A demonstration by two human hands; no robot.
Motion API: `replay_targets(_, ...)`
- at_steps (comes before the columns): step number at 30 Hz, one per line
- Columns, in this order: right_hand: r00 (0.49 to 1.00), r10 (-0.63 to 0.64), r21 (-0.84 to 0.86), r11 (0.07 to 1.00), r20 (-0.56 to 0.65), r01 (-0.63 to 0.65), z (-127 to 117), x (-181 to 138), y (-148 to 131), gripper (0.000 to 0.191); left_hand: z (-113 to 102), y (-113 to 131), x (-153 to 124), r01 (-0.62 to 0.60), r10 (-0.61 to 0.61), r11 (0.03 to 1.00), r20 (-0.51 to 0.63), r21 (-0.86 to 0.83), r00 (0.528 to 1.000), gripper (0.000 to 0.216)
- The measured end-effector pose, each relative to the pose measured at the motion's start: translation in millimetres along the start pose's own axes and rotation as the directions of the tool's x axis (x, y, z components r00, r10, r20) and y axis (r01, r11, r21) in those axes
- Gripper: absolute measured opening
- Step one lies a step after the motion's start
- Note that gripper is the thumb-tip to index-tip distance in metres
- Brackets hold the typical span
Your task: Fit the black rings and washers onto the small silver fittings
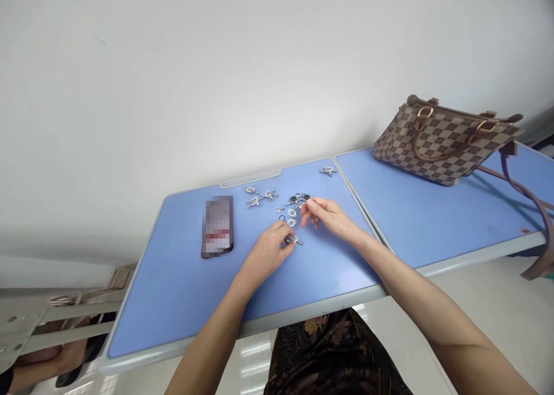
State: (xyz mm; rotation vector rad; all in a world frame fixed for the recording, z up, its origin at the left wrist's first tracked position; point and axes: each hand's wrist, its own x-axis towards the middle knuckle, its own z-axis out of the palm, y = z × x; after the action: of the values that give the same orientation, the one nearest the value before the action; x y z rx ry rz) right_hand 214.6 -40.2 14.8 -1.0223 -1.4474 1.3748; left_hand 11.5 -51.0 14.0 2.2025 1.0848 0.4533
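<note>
Several small metal keys and clasps lie scattered on the blue tabletop (208, 302), and a few have black heads (298, 199). My left hand (266, 253) is at the middle of the table, its fingertips closed on a metal key with a dark part (292, 240). My right hand (326, 216) reaches in from the right with nothing visible in its fingers, just beside a small metal ring (291, 212). Another metal clasp (328, 171) lies alone near the far edge.
A dark rectangular object with a blurred surface (217, 226) lies left of the hands. A brown checked handbag (445, 144) stands on the adjoining blue table (411, 222), its strap hanging over the edge. A white wall runs behind both tables.
</note>
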Motion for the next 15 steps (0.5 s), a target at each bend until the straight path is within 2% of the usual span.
replay_targets(4, 0.987, -0.102, -0.254, 0.965, -0.121, 0.069, 2, -3, -1, 0.048, 3, -5, 2, -0.022, 0.024, 0.999, -0.041, 0.037, 0.999, 0.012)
replay_targets(8, 0.980, -0.058, -0.280, 0.960, -0.190, 0.002, -1, -2, 1, 0.053, 4, -13, 6, -0.074, 0.078, 0.996, -0.077, 0.052, 0.994, 0.015)
replay_targets(11, 0.980, 0.016, -0.168, 0.985, -0.196, -0.050, -5, 1, 3, 0.043, 2, -18, 9, -0.106, 0.106, 0.994, -0.078, 0.004, 0.991, 0.016)
replay_targets(15, 0.975, 0.177, 0.190, 0.970, -0.138, -0.149, -7, 6, 6, 0.014, -5, -18, 11, -0.070, 0.065, 0.995, -0.065, -0.072, 0.996, 0.012)
